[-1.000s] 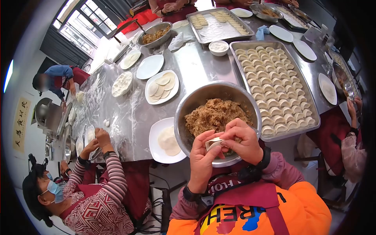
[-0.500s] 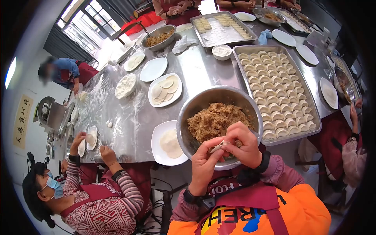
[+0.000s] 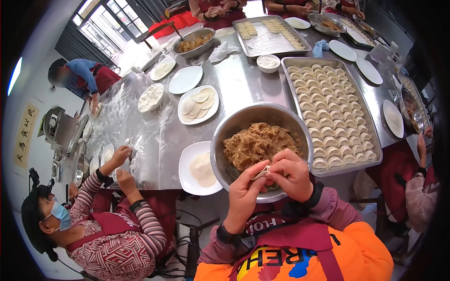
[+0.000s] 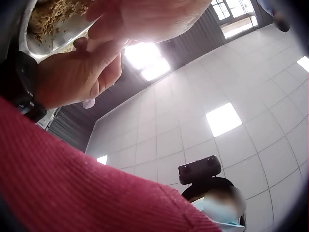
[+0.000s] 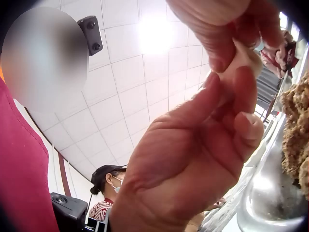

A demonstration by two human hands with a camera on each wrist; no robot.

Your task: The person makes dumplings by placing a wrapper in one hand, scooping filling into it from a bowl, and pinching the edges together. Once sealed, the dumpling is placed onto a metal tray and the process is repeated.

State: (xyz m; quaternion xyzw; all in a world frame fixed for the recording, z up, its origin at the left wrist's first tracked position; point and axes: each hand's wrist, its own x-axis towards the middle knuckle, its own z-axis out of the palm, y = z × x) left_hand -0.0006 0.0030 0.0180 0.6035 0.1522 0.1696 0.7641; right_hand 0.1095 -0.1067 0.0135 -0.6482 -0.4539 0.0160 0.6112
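A pale folded wrapper [image 3: 261, 173] is pinched between my two hands over the near side of a steel bowl [image 3: 286, 115]. My left hand [image 3: 243, 194] holds its left side with thumb and fingers; my right hand [image 3: 294, 177] pinches the other side. Brown filling [image 3: 258, 145] lies in the bowl beyond the hands. In the right wrist view, part of the wrapper [image 5: 245, 59] shows between the right hand [image 5: 217, 21] above and the left hand [image 5: 188, 150] below. Fingers hide most of the wrapper in the left wrist view.
Right of the bowl is a metal tray [image 3: 378, 162] with rows of dumplings [image 3: 328, 112]. To the left are a white plate [image 3: 185, 180] with wrappers [image 3: 203, 168] and another plate [image 3: 183, 117] of wrappers. A masked person [image 3: 112, 241] sits at the left; others stand around the table.
The wrapper, earlier gaping between my hands, shows narrower and more folded. My hands have stayed near the same place over the bowl. The seated person's hands have moved.
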